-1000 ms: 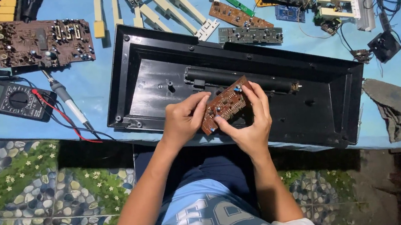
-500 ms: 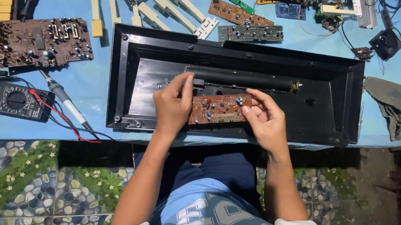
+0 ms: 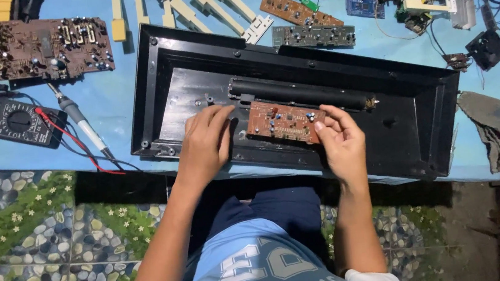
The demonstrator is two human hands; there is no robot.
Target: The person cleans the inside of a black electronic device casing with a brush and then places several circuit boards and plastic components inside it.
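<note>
brown circuit board [image 3: 284, 122] laid flat inside black keyboard case [image 3: 398, 137], just below its black cylinder [image 3: 300, 92] | right hand [image 3: 342, 143] fingertips pinched on board's right edge | left hand [image 3: 206, 144] spread flat, beside board's left end

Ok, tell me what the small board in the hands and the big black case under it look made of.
Small circuit board: reddish-brown, matte, likely phenolic laminate, with soldered components on top. Black case: probably moulded plastic, going by its faint sheen, raised rim and screw posts. Right hand holds the board's edge.
</note>
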